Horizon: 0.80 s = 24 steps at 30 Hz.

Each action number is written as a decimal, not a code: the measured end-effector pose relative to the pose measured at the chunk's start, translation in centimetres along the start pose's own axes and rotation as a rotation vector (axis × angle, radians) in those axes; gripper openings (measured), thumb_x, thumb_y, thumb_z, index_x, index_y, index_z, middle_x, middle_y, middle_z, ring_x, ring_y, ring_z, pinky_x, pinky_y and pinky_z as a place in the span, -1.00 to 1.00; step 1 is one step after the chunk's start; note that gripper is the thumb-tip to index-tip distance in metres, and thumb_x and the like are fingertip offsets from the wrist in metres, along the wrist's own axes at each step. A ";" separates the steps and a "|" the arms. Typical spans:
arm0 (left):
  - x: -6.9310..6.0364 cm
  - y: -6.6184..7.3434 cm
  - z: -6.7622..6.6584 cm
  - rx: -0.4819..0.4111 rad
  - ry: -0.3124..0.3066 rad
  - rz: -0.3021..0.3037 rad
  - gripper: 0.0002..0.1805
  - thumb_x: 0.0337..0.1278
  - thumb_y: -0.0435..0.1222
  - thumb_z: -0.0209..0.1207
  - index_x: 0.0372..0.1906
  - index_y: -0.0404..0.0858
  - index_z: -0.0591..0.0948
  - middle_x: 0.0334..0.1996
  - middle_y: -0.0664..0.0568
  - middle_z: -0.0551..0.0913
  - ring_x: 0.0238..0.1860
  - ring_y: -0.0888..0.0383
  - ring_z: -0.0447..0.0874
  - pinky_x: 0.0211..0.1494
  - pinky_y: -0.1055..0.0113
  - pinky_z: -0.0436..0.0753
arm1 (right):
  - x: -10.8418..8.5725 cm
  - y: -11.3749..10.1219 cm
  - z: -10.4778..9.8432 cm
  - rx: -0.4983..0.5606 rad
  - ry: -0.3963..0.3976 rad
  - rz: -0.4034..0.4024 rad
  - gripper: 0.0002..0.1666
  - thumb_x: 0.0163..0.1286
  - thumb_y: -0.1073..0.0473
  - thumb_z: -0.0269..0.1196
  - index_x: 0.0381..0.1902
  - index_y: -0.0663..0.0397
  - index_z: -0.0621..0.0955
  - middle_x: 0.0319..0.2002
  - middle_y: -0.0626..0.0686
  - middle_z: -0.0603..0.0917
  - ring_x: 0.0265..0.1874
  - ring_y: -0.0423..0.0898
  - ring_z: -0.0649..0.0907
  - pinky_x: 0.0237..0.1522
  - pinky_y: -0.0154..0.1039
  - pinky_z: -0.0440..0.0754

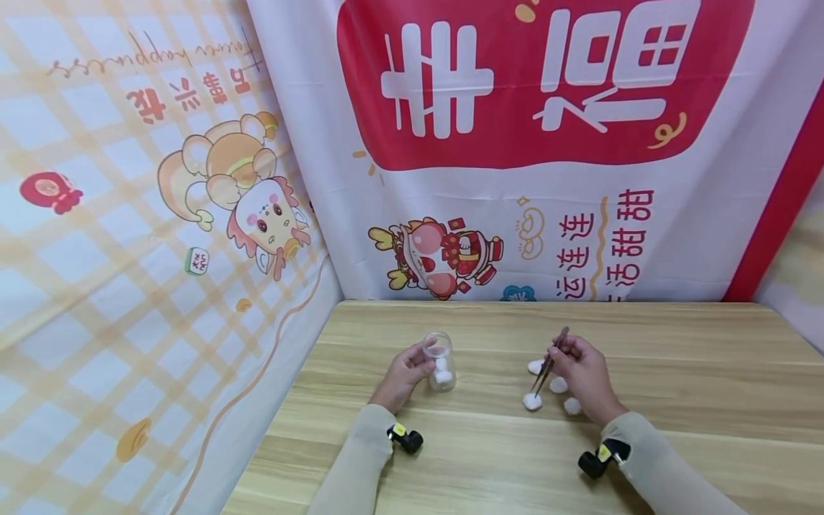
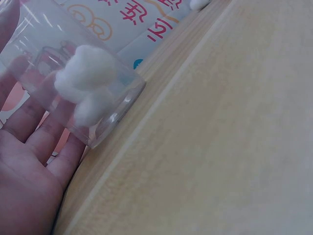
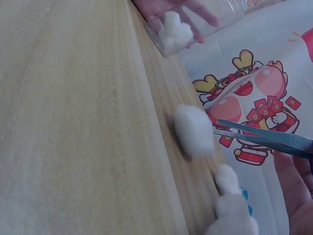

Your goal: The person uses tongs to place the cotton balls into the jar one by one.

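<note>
My left hand (image 1: pixel 405 373) curls round a clear jar (image 1: pixel 439 345) holding cotton balls (image 1: pixel 442 373). My right hand (image 1: pixel 584 372) pinches metal tweezers (image 1: pixel 546 368), slightly parted at a loose cotton ball (image 1: pixel 532 403) on the wooden table (image 1: pixel 476 458); whether they touch, I can't tell. From that ball, the jar is toward ten o'clock, three more balls (image 1: pixel 558 385) at twelve, two and three.

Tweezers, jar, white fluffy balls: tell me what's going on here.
A person's left hand holds a clear jar by its side, with a few white cotton balls inside. The right hand holds metal tweezers, their tips apart and right at a loose cotton ball on the wooden table. Three others lie on the table close by the right hand, so not everything is in the jar yet.
</note>
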<state>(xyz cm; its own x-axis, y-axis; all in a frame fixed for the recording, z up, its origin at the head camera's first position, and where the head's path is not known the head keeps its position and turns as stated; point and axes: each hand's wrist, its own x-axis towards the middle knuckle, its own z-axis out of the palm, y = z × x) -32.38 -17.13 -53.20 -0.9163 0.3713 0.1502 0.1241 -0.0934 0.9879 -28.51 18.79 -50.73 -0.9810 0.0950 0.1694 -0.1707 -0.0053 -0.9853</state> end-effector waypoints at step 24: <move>0.0 0.1 0.0 0.013 0.004 -0.008 -0.39 0.24 -0.28 0.25 0.39 -0.14 0.40 0.28 -0.07 0.48 0.29 0.05 0.41 0.30 0.28 0.41 | 0.0 0.9 0.1 -0.036 0.017 -0.001 -0.65 0.40 0.28 0.22 0.04 0.40 0.46 -0.04 0.43 0.55 -0.24 -0.19 0.65 -0.18 -0.23 0.70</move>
<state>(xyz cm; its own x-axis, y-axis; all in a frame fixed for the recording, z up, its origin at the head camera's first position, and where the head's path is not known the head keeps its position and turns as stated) -32.41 -17.15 -53.12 -0.9189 0.3680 0.1419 0.1213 -0.0786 0.9895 -28.72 18.68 -51.60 -0.9790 0.1115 0.1707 -0.1683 0.0312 -0.9852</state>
